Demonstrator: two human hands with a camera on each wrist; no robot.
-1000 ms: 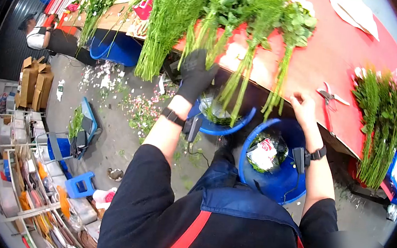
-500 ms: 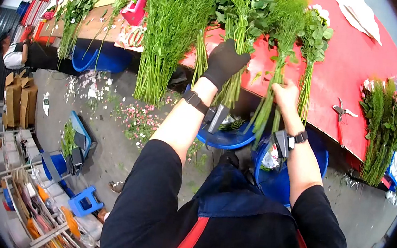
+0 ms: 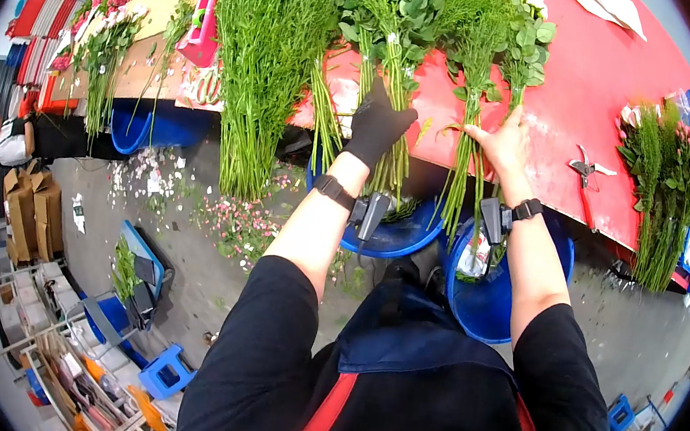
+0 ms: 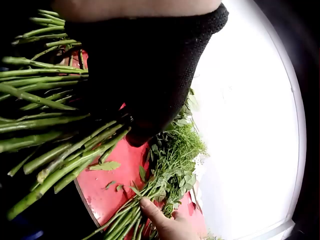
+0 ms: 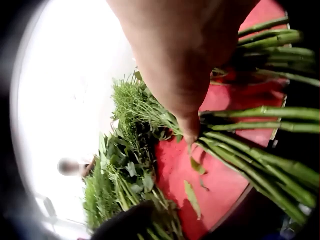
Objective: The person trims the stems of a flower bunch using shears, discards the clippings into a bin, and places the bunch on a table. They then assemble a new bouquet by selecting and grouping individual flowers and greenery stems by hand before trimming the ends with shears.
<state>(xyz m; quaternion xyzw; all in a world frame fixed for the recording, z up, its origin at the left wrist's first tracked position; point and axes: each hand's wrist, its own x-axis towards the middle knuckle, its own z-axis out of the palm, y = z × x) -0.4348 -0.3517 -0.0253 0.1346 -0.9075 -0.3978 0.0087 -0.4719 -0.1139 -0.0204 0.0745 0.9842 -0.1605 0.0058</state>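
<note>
Several green bunches lie side by side on the red table, stems over its front edge. My left hand [image 3: 378, 126], in a black glove, grips the stems [image 3: 396, 166] of the broad-leaved bunch; its fingers are mostly hidden. My bare right hand [image 3: 504, 144] is round the stems [image 3: 460, 177] of the feathery bunch beside it, thumb across them, fingers by the rightmost bunch [image 3: 528, 54]. In the left wrist view the right thumb lies on stems [image 4: 122, 217]. The right wrist view shows stems [image 5: 270, 155] coming out from under the right hand [image 5: 175, 60].
Blue buckets [image 3: 512, 305] stand below the table edge. Red-handled pruning shears [image 3: 586, 178] and a pink-flowered bunch [image 3: 663, 190] lie at the right, a large feathery bunch [image 3: 264, 64] at the left. Petals litter the floor. Another person [image 3: 12, 138] is at the far left.
The left hand has come up from the table edge onto the broad-leaved bunch's stems. The right hand has moved left onto the feathery bunch, then slightly up, its fingers reaching the rightmost bunch.
</note>
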